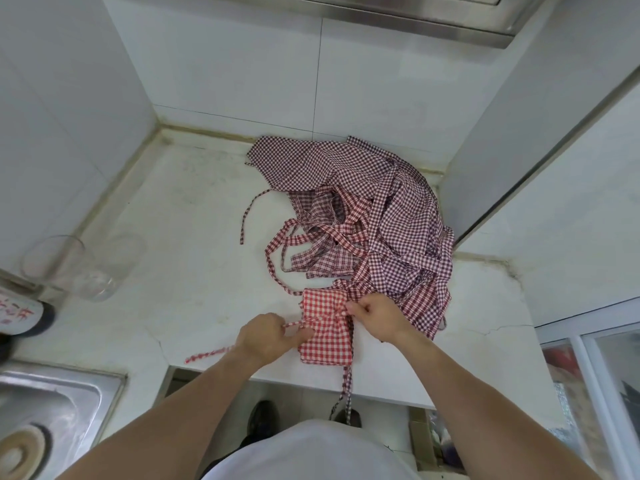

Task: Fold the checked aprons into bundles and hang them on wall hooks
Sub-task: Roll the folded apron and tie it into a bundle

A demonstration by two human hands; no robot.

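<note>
A red-and-white checked apron lies folded into a small rectangular bundle (325,336) near the front edge of the white counter (194,258). My left hand (266,339) pinches a checked tie strap that crosses the bundle, and the strap's loose end trails to the left. My right hand (375,315) pinches the strap at the bundle's upper right corner. Another strap hangs off the counter's front edge. Behind the bundle sits a loose heap of several dark-red and red checked aprons (374,216) with tangled straps.
Two clear glass jars (83,268) lie at the counter's left, beside a dark bottle (24,315) with red writing. A steel sink (48,414) is at the lower left. White tiled walls close the back and right; a glass-fronted cabinet (599,382) stands at right.
</note>
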